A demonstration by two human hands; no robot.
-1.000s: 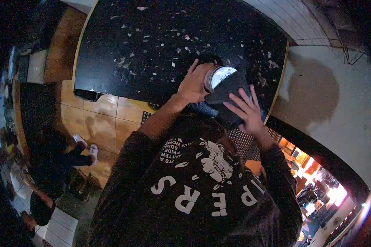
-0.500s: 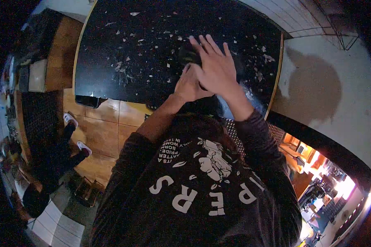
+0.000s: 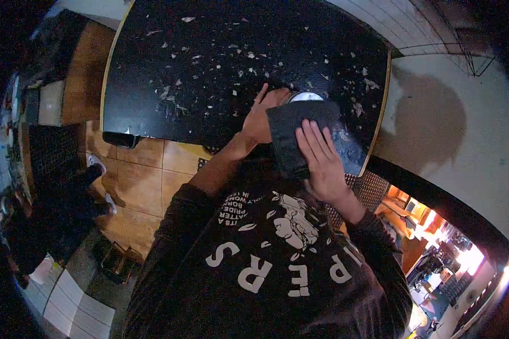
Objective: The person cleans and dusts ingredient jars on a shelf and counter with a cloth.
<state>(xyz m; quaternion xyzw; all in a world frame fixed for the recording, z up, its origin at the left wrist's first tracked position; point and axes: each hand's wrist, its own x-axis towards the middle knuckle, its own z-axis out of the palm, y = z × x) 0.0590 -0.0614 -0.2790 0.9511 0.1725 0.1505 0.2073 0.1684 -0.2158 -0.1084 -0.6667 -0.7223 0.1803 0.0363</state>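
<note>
A dark grey, cloth-like object (image 3: 288,135) is held upright at the near edge of the black table (image 3: 152,68), with a shiny round rim (image 3: 306,97) showing at its top. My left hand (image 3: 261,120) grips its left side, one finger stretched up and the other fingertips partly hidden behind it. Flat against its near face lies my right hand (image 3: 322,164), fingers extended and close together. What the cloth covers cannot be made out. Small pale flakes (image 3: 178,107) are scattered over the tabletop.
A person in dark clothes (image 3: 56,198) is on the tiled floor (image 3: 136,169) at the left, near a small wooden crate (image 3: 119,263). A brown cabinet (image 3: 87,73) is at the upper left. The pale wall (image 3: 435,124) lies right of the table.
My right hand has moved down and right, off my left hand and onto the dark object. The object has come into fuller view, its shiny rim showing. The person's feet have shifted.
</note>
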